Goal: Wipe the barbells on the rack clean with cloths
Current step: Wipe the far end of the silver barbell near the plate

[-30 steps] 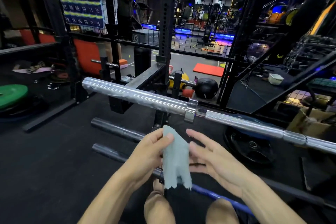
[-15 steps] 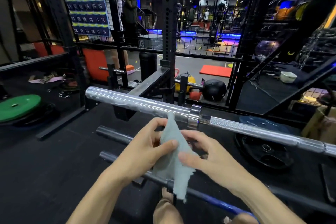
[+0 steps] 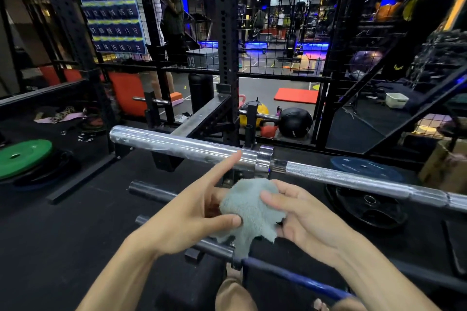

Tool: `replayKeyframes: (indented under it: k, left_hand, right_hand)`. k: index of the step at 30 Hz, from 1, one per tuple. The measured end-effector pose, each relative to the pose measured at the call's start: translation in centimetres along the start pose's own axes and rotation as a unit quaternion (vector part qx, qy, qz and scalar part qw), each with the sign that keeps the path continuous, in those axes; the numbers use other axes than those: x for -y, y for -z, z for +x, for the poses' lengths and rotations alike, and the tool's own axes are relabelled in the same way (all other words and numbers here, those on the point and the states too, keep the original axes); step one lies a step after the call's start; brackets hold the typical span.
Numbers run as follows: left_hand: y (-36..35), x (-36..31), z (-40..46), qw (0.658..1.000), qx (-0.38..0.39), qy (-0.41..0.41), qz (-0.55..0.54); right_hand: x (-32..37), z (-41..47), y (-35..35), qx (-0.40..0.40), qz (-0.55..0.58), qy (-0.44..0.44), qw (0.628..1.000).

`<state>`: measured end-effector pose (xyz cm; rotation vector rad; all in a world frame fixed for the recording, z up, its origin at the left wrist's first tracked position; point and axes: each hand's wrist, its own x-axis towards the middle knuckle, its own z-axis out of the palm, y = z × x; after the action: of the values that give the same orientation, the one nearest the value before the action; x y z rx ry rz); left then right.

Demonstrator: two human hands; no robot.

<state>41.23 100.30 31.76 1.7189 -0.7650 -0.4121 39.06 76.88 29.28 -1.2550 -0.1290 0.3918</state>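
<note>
Right now both hands work on a grey-green cloth (image 3: 249,206) in front of the chest, below the top barbell (image 3: 192,148). The left hand (image 3: 192,214) pinches the cloth with the thumb, while its index finger is stretched out toward the chrome sleeve. The right hand (image 3: 300,217) holds the other side of the cloth, with the thumb on top and the curled fingers under it. The cloth is bunched, with ragged corners hanging down over a lower bar with a blue shaft (image 3: 290,278).

In my judgement the wiping of the top barbell is not yet begun, because the cloth is apart from it. Some things could go wrong from here. The loose corners may catch on the collar (image 3: 264,159) or on the rough grip part (image 3: 353,177), and then the cloth could be pulled out of the fingers. A cloth bunched so loosely touches little of the round surface, so parts may stay dirty. Also the barbell lies on the rack (image 3: 202,118), and a hard push along it may make it roll or slide.

As for containers, only a small white tub (image 3: 396,100) stands far on the right; what is in it I cannot tell
</note>
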Motion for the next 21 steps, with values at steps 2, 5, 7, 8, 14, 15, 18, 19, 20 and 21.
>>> replayKeyframes:
  k: [2, 5, 7, 8, 14, 15, 18, 19, 20, 21]
  left_hand:
    - [-0.3, -0.4, -0.2, 0.998, -0.001, -0.005, 0.055]
    - [-0.5, -0.7, -0.3, 0.953, -0.021, 0.006, 0.302]
    - [-1.1, -1.1, -0.4, 0.887, -0.041, 0.000, 0.460]
    - [-1.3, -1.1, -0.4, 0.875, -0.055, -0.016, 0.481]
    - [0.6, -0.3, 0.2, 0.969, -0.107, 0.003, 0.224]
    - [1.2, -0.4, 0.7, 0.967, -0.142, 0.016, 0.209]
    - [4.0, -1.3, 3.1, 0.938, -0.290, 0.023, 0.188]
    - [5.2, -1.8, 4.1, 0.920, -0.337, 0.010, 0.198]
    - [6.3, -2.4, 5.3, 0.896, -0.379, -0.012, 0.229]
    - [7.2, -2.8, 6.5, 0.867, -0.413, -0.036, 0.275]
  right_hand:
    - [-0.5, -0.1, 0.1, -0.012, 0.003, -0.012, 1.000]
    - [-1.4, -0.3, 0.0, -0.088, -0.048, -0.018, 0.995]
    - [-1.7, -0.5, -0.3, -0.123, -0.086, -0.004, 0.989]
    - [-1.8, -0.6, -0.4, -0.135, -0.133, 0.011, 0.982]
    - [0.7, -0.8, 0.0, -0.176, -0.349, 0.139, 0.910]
    - [1.7, -0.5, 0.4, -0.188, -0.329, 0.163, 0.911]
    - [4.5, 1.4, 2.7, -0.232, -0.327, 0.227, 0.887]
    - [5.2, 2.3, 3.6, -0.250, -0.347, 0.234, 0.873]
    - [5.7, 3.1, 4.4, -0.268, -0.378, 0.229, 0.856]
    - [6.1, 3.8, 5.1, -0.280, -0.414, 0.218, 0.838]
